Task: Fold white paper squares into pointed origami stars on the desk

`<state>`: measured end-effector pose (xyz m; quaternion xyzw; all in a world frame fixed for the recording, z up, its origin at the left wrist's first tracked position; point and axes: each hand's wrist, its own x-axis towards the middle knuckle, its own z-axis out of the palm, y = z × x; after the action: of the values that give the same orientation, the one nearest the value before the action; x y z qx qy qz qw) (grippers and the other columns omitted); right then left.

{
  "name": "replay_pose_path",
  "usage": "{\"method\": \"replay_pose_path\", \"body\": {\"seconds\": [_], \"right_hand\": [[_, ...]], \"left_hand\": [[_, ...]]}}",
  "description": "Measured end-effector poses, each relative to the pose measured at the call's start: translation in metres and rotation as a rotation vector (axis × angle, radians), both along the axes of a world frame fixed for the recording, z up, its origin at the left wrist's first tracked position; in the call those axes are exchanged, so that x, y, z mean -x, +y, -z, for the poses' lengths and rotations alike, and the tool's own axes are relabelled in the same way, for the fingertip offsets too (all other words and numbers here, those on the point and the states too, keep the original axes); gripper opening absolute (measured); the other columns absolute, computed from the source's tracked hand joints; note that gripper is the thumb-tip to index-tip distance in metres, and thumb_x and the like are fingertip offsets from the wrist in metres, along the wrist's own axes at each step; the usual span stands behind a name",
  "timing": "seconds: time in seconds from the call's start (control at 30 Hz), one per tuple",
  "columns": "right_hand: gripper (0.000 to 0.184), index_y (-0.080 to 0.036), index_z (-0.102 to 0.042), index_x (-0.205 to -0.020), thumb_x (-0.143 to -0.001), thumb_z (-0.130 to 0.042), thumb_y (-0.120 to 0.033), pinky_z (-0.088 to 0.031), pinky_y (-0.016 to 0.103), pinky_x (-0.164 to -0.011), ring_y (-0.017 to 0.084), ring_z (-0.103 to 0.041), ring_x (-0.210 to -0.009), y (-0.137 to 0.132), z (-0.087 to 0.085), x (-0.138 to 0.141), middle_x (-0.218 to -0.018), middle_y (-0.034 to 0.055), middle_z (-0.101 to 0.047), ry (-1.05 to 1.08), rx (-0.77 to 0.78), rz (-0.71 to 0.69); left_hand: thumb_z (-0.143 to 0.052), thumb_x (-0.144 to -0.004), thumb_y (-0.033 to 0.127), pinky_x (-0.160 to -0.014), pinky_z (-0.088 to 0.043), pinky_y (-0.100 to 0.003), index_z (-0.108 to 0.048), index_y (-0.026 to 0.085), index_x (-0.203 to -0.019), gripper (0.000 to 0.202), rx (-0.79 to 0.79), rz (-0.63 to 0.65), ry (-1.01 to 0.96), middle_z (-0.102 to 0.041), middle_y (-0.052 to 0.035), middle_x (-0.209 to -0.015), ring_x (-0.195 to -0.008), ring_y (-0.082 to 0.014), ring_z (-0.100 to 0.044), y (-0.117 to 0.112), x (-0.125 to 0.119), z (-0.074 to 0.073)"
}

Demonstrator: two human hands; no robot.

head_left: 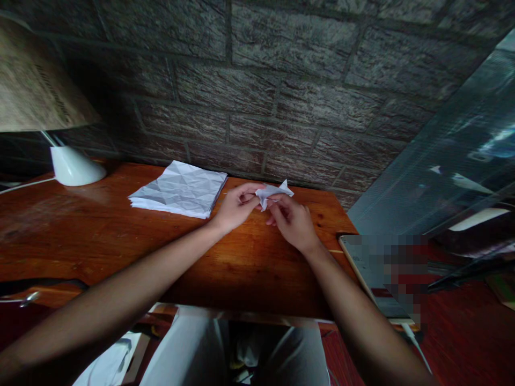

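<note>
Two bare forearms [161, 264] converge over one wooden table [249, 268], past one flat-screened device [364, 262] at the seated person's 2 o'clock. At 12 o'clock, the left hand [239, 206] and right hand [293, 217] — wrists angled inward, fingers curled — both pinch one small folded white paper [277, 190]. One stack of creased sheets [179, 187] lies at 11 o'clock; one lamp [44, 91] stands around 10, before one block wall [257, 86].

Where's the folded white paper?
Head view, right of centre: the small folded white paper is held between left hand and right hand, right of creased white paper stack.
</note>
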<state>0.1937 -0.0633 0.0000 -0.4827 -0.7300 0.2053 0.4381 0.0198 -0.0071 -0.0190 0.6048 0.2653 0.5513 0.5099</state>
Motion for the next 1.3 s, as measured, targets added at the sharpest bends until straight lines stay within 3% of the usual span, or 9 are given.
{"method": "replay_pose_path", "body": {"seconds": [0.17, 0.5, 1.0, 1.3], "right_hand": [[0.024, -0.023, -0.071, -0.1, -0.099, -0.061, -0.045, -0.057, 0.026, -0.059, 0.019, -0.077, -0.065, 0.002, 0.002, -0.002, -0.083, 0.0031, -0.078, 0.081, 0.005, -0.029], [0.022, -0.022, -0.073, -0.094, -0.096, -0.066, -0.043, -0.057, 0.026, -0.059, 0.016, -0.073, -0.06, 0.003, 0.002, -0.002, -0.083, 0.0031, -0.079, 0.121, 0.02, -0.028], [0.024, -0.023, -0.077, -0.094, -0.094, -0.068, -0.045, -0.053, 0.023, -0.051, 0.015, -0.07, -0.051, 0.001, -0.002, -0.005, -0.075, 0.0017, -0.077, 0.099, 0.056, -0.077], [0.028, -0.021, -0.078, -0.099, -0.095, -0.068, -0.047, -0.053, 0.022, -0.049, 0.014, -0.069, -0.048, 0.0, -0.004, -0.007, -0.071, 0.0018, -0.077, 0.077, 0.098, -0.019]], "left_hand": [[-0.079, -0.075, 0.021, -0.071, -0.06, -0.025, -0.067, 0.018, -0.113, 0.04, 0.01, 0.016, -0.041, -0.076, -0.002, -0.093, -0.077, -0.0131, -0.071, -0.001, 0.0, 0.0], [-0.088, -0.069, 0.023, -0.069, -0.061, -0.025, -0.067, 0.016, -0.104, 0.041, 0.014, 0.059, -0.036, -0.073, -0.0018, -0.094, -0.069, -0.0109, -0.071, 0.002, 0.002, 0.002], [-0.093, -0.068, 0.031, -0.072, -0.064, -0.03, -0.074, 0.016, -0.102, 0.041, 0.094, 0.096, -0.019, -0.079, -0.0056, -0.097, -0.082, -0.0178, -0.076, 0.002, 0.006, -0.001], [-0.095, -0.067, 0.035, -0.09, -0.066, -0.045, -0.079, 0.016, -0.104, 0.045, 0.143, 0.175, 0.005, -0.081, -0.0088, -0.105, -0.094, -0.0231, -0.078, 0.0, 0.011, -0.004]]}}
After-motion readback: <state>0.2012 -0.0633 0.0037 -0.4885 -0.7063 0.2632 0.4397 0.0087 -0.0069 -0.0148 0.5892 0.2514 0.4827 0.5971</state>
